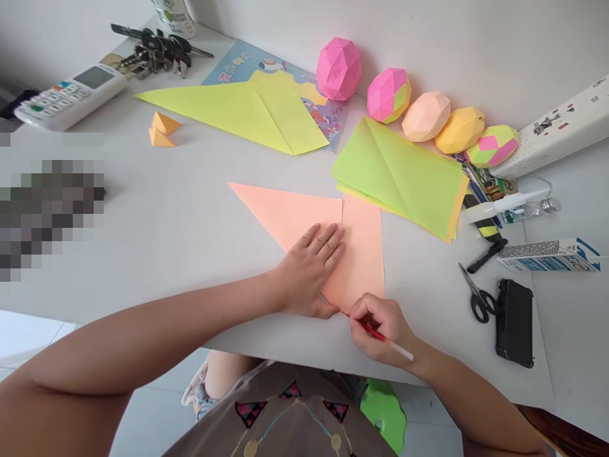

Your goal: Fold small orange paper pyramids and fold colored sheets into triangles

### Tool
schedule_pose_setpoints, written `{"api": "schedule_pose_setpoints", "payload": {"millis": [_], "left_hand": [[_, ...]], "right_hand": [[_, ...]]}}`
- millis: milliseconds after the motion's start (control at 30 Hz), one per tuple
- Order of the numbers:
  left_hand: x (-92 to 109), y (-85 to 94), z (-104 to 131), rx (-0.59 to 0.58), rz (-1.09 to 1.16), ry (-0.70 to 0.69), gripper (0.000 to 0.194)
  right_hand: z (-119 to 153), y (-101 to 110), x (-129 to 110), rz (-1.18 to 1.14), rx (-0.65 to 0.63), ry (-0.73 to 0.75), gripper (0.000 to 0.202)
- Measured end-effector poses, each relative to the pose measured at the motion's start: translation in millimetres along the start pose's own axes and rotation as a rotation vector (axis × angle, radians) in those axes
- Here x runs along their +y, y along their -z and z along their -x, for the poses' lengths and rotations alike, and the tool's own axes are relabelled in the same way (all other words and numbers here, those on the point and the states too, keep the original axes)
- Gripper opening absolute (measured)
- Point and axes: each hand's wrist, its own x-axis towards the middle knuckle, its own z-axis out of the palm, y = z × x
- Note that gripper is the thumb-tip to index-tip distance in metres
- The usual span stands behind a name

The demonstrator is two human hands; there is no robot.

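A folded peach sheet of paper lies on the white table in front of me. My left hand rests flat across it, fingers stretched toward the upper right and thumb near the sheet's lower edge. A red pen with a clear end is pinched in my right hand. Its tip meets the paper's lower edge just beside my left thumb. Part of the sheet is hidden under my left hand.
Behind lie a folded yellow-green sheet and a stack of green and yellow paper. Several faceted paper balls line the wall. Scissors and a black case are at right; a white phone handset and keys at left.
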Motion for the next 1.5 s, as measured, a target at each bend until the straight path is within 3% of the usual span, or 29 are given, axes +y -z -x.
{"api": "schedule_pose_setpoints", "payload": {"millis": [400, 1500], "left_hand": [[-2, -4.0, 0, -0.006, -0.027, 0.006, 0.111], [-3, -9.9, 0, 0.03, -0.051, 0.0, 0.11]], "right_hand": [[0, -3, 4, 0.06, 0.002, 0.109, 0.016], [0, -4, 4, 0.081, -0.009, 0.081, 0.014]]}}
